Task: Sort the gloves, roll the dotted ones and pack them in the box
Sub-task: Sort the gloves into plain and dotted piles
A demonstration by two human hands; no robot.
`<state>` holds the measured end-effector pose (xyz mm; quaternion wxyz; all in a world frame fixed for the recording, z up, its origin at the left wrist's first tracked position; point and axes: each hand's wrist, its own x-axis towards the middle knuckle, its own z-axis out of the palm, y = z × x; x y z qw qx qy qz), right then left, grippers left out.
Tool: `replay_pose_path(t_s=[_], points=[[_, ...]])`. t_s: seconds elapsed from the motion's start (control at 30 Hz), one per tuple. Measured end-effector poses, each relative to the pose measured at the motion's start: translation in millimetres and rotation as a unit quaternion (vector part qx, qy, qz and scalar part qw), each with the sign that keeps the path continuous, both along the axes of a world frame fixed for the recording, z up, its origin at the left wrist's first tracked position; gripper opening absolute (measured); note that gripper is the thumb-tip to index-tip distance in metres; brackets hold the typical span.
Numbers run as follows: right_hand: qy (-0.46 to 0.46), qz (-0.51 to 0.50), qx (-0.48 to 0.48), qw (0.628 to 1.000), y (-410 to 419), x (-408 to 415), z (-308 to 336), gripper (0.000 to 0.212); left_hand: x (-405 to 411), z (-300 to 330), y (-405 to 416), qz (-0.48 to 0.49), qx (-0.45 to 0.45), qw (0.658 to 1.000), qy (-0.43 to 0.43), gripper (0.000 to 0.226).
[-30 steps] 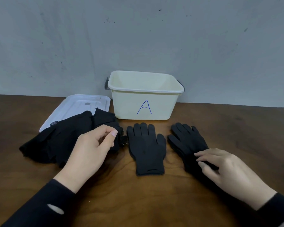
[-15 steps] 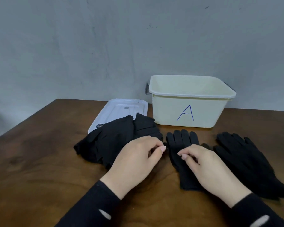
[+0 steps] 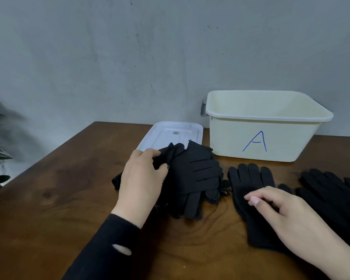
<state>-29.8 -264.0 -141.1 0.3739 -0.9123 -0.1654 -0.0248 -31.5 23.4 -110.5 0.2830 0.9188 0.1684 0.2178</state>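
Gloves, all black, on the brown tabletop [image 3: 69,199] in front of one open cream box [image 3: 267,126] marked A, its one white lid [image 3: 170,134] flat beside it so packing stays clear. Unsorted pile [image 3: 194,178] at left, count unclear; left hand [image 3: 141,178] curls round a glove on top, probably picking the next one. One flat glove [image 3: 251,182] lies apart under the loosely curled, idle right hand [image 3: 287,215], with another stack [image 3: 331,195] at far right, likely sorted.

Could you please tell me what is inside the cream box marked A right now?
Only bare inner walls show inside the box. Its front wall hides the floor, so I cannot tell whether any gloves lie at the bottom.
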Motion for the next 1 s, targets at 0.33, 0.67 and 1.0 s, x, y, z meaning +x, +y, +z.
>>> replay_pose_path(t_s=[0.33,0.67,1.0], points=[[-0.035,-0.032,0.080,0.996,6.1,-7.3,7.1,0.013,-11.4,21.3,-18.1,-0.094,-0.495,0.844,-0.186,0.023],[-0.096,0.013,0.161,0.982,13.8,-15.7,17.3,0.048,-25.3,20.6,-49.0,-0.281,-0.442,0.846,-0.102,0.002],[-0.149,0.028,0.065,0.986,15.0,-27.9,29.8,0.015,-35.4,9.6,-68.0,-0.386,-0.201,0.899,-0.036,0.028]])
